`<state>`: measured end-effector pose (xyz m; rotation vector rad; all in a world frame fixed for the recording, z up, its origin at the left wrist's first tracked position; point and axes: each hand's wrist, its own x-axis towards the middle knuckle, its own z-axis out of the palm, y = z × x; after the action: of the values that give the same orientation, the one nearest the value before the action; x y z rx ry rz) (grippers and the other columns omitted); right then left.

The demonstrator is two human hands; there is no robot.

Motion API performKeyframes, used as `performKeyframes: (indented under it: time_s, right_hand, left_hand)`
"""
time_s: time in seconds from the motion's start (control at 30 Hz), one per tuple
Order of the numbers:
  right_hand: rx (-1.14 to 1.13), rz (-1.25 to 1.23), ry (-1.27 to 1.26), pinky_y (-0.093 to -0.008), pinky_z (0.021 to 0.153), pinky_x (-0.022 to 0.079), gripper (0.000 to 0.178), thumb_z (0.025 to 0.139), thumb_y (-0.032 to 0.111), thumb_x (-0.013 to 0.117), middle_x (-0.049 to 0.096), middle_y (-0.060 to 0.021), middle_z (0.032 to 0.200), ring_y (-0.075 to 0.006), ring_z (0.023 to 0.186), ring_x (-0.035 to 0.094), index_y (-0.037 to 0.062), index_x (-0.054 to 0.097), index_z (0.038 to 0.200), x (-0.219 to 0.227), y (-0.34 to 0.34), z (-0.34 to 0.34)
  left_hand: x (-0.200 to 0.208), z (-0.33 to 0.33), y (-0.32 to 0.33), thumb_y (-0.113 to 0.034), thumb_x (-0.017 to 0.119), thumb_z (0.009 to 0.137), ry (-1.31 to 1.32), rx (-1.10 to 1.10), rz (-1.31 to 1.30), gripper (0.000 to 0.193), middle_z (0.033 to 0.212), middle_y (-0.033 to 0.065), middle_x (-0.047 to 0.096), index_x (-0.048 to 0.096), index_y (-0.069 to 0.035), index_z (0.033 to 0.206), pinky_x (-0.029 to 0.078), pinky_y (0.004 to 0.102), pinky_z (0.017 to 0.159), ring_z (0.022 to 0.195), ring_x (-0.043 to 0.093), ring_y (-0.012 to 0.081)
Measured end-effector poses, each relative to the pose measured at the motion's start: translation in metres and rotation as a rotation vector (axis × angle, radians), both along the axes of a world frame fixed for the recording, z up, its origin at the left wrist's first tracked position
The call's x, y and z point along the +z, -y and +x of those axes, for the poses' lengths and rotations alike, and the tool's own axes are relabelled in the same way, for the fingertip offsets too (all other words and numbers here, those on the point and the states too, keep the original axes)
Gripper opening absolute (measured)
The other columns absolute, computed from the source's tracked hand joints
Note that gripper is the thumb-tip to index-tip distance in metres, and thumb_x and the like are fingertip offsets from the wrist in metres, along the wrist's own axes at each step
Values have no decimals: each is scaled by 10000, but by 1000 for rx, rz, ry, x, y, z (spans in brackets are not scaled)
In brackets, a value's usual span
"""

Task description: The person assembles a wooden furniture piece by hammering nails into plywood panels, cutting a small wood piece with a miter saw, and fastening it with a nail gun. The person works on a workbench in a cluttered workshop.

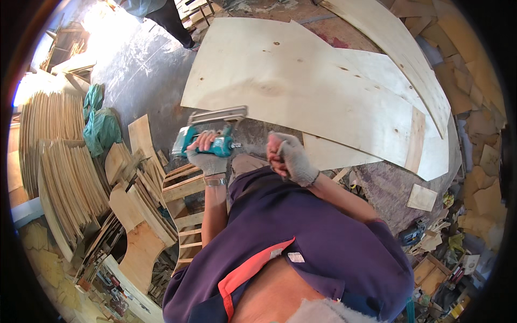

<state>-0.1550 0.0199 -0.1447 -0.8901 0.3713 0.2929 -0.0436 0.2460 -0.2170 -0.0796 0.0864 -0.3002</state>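
My left hand, in a grey glove with bare fingertips, is wrapped round the handle of a teal pneumatic staple gun. The gun's long metal magazine lies on the far side of my fingers, and a metal air fitting sticks out of the handle end toward the right. My right hand, gloved the same way, is held up in front of my body with its fingers curled in. Whatever it may hold is hidden. Beyond both hands lies a large pale plywood sheet; neither hand touches it.
More plywood pieces overlap at the far right. Stacks of thin curved wooden parts stand on the left, near a green bag. Beside my left arm is a slatted wooden frame. A person's leg shows at the far left.
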Motion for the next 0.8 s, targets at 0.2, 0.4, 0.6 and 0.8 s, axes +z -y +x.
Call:
performKeyframes:
  time_s: [0.2, 0.4, 0.6, 0.8]
  right_hand:
    - [-276, -39, -2, -243, 380, 358, 233, 1043, 279, 647, 469, 18, 687, -60, 430, 397, 48, 613, 1035, -20, 31, 0]
    - [-50, -190, -105, -243, 424, 367, 220, 1021, 255, 687, 486, 32, 660, -62, 471, 443, 53, 623, 1083, -84, 25, 13]
    - [-59, 167, -494, -261, 435, 329, 325, 1032, 380, 659, 461, 40, 615, -88, 465, 414, 93, 599, 890, -178, -19, 66]
    - [-484, 201, -686, -340, 451, 303, 395, 1058, 529, 567, 390, 33, 578, -144, 451, 345, 154, 580, 933, -246, -48, 130]
  left_hand:
    - [-6, -12, -12, -238, 622, 931, 70, 127, 406, 186, 696, -18, 481, 538, -154, 788, 468, 367, 814, 653, 489, 151]
    - [-17, -27, -40, -135, 588, 939, -41, 155, 858, 238, 678, -12, 395, 406, -159, 787, 436, 377, 762, 624, 423, 150]
    - [-24, -5, -89, -105, 554, 952, -78, 177, 1045, 256, 666, -11, 395, 369, -159, 783, 440, 348, 734, 607, 434, 134]
    - [-41, 23, -143, -90, 556, 985, -75, 220, 1112, 92, 700, -9, 439, 488, -107, 925, 458, 329, 729, 633, 484, 139]
